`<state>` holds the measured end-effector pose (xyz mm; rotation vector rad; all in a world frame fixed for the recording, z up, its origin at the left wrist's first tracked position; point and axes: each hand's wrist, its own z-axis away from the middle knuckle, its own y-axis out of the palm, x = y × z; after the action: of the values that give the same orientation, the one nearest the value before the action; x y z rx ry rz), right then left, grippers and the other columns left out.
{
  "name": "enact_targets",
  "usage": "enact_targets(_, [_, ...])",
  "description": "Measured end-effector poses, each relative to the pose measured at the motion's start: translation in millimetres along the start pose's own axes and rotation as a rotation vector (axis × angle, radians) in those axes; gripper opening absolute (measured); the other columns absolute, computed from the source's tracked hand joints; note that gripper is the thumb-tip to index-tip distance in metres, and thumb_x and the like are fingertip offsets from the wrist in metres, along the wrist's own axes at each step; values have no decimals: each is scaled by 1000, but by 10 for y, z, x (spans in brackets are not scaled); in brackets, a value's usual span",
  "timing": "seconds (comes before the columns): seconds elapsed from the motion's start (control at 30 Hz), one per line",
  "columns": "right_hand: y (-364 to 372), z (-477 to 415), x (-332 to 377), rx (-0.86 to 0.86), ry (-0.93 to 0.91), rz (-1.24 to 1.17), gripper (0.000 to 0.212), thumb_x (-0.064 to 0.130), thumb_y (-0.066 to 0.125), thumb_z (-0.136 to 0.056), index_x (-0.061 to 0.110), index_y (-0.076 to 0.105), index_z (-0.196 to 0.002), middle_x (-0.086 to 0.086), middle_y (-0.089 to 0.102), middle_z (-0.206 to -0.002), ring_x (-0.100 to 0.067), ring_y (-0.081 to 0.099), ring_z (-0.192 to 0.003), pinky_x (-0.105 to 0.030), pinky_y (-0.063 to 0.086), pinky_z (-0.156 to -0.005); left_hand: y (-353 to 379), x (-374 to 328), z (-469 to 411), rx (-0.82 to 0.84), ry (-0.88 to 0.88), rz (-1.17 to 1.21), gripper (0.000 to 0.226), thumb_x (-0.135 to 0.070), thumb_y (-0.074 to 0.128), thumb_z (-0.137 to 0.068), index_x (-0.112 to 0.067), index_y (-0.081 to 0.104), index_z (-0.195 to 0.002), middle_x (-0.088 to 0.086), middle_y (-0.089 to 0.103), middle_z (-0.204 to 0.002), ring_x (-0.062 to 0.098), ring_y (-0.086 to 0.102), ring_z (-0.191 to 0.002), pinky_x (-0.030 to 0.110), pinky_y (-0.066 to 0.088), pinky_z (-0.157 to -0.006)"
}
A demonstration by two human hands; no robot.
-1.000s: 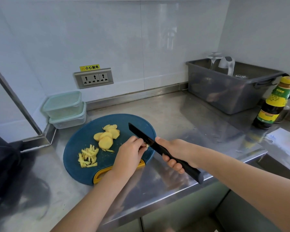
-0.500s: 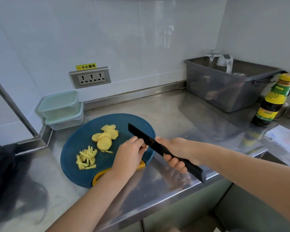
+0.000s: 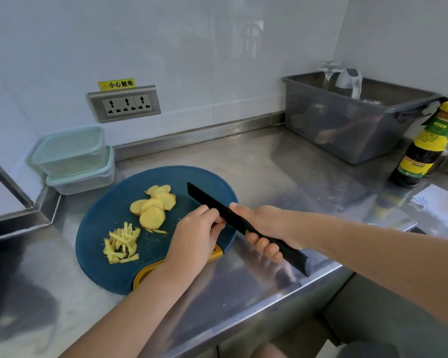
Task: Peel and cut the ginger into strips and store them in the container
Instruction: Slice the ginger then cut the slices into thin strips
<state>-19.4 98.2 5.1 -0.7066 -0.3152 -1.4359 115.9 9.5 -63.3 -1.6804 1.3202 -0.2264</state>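
Knife (image 3: 207, 200) over blue cutting board (image 3: 106, 215)
Right hand (image 3: 261, 226) grips handle; left hand (image 3: 194, 236) curls at blade, pinch unclear

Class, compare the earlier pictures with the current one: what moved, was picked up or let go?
Nothing visibly moved, was taken or released; only the view drifted. The right hand still grips the knife handle, the left hand keeps its fingers curled at the blade, and the ginger slices and strips lie unchanged on the cutting board.
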Motion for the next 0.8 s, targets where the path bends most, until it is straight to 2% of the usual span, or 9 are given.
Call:
enact_targets(0.13, [-51,-17,-95,65,-21,-190,68,75,31,-89,19,37,-51,4,31,-44,-11,26,-32,-17,25,-33,7,6,16,-1,-21,16,20,-7,80,-70,-14,62,-66,-5,54,-66,7,49,-57,18,38,-53])
enact_targets(0.23, [-78,-13,-109,106,-28,-240,67,75,32,-90,19,37,-52,4,30,-45,-10,26,-32,-18,25,-33,-4,-2,9,-1,-33,34,18,-7,80,-71,-14,63,-67,-7,53,-66,4,46,-58,7,29,-55])
enact_targets(0.33, [-89,40,-100,100,-46,-173,67,74,30,-91,19,36,-53,4,30,-45,-10,25,-33,-18,25,-33,-16,0,12,-6,-40,32,17,-8,80,-71,-13,64,-67,-9,51,-66,4,45,-58,6,27,-56])
enact_targets(0.53, [-78,142,-20,55,-46,-44,66,75,31,-89,19,36,-54,4,30,-46,-10,25,-33,-17,25,-33,-23,-9,12,-8,-28,31,18,-6,82,-67,-12,66,-68,-5,58,-66,2,43,-56,5,27,-52])
enact_targets(0.7, [-37,148,-18,32,-29,-18,67,76,31,-89,19,35,-53,4,30,-44,-10,25,-32,-16,25,-33,-21,-12,24,-4,-42,37,16,-6,81,-68,-13,67,-70,-4,60,-67,3,48,-59,7,32,-57])
enact_targets(0.8, [-50,156,-9,39,-26,-17,67,76,31,-89,19,35,-53,4,30,-44,-10,24,-32,-16,25,-33,-30,-16,18,-7,-37,43,16,-5,82,-67,-12,68,-70,-3,63,-67,3,50,-59,4,30,-58])
